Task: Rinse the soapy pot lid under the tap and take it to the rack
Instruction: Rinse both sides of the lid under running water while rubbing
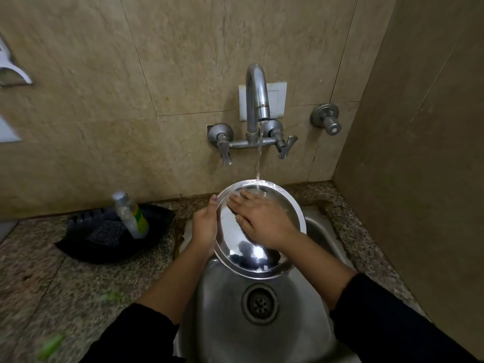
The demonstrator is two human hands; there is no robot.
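The round steel pot lid (pixel 251 255) is held tilted over the sink (pixel 225 323), its shiny hollow side facing me. Water runs from the chrome tap (pixel 257 95) onto the lid's far rim. My left hand (pixel 205 229) grips the lid's left edge, thumb over the rim and fingers behind it. My right hand (pixel 262 218) lies flat on the lid's inner surface with fingers spread, in the stream's splash. No rack is in view.
A black tray (pixel 78 244) on the speckled counter to the left holds a dish-soap bottle (pixel 133 213) and a dark scrubber (pixel 104 233). Tiled walls stand behind and on the right. A second wall valve (pixel 327 119) sits right of the tap. Green scraps (pixel 51 345) lie at the counter's near left.
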